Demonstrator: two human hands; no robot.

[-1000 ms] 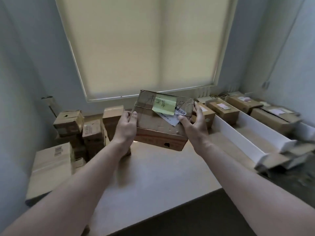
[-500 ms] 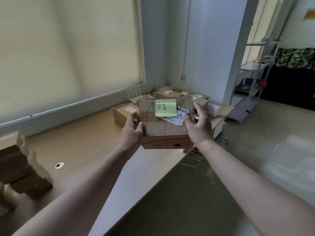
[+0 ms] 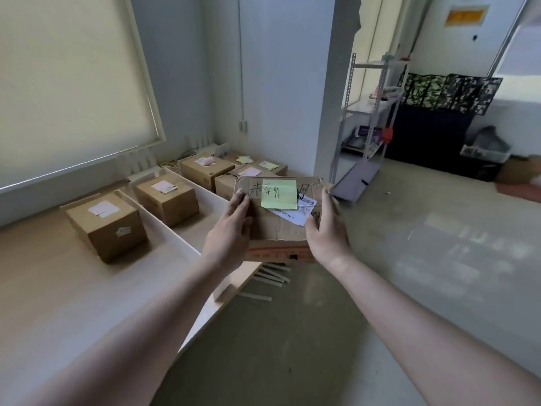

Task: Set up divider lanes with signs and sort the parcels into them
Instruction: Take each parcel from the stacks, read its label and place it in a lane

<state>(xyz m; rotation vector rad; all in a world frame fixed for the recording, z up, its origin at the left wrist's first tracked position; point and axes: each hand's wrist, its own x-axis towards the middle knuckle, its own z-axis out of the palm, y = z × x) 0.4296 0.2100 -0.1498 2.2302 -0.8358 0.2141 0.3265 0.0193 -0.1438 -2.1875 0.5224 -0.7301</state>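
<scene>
**Parcel held between both hands above the counter's front edge**

A flat cardboard parcel [image 3: 281, 227] is gripped between the two hands, lifted clear of the counter [image 3: 58, 288] and hanging over its front edge near the right end. The left hand [image 3: 228, 241] clasps the parcel's left side, fingers lying along the top face. The right hand [image 3: 328, 232] clasps the right side, thumb on top near the white shipping label [image 3: 295, 213]. A green sticky note [image 3: 278, 194] with handwriting sits on the parcel's far top edge. Behind the parcel, white dividers [image 3: 164, 230] split the counter into lanes holding other boxes: one [image 3: 106, 227] toward the left, one [image 3: 167, 199] in the next lane, more toward the far right corner.
</scene>
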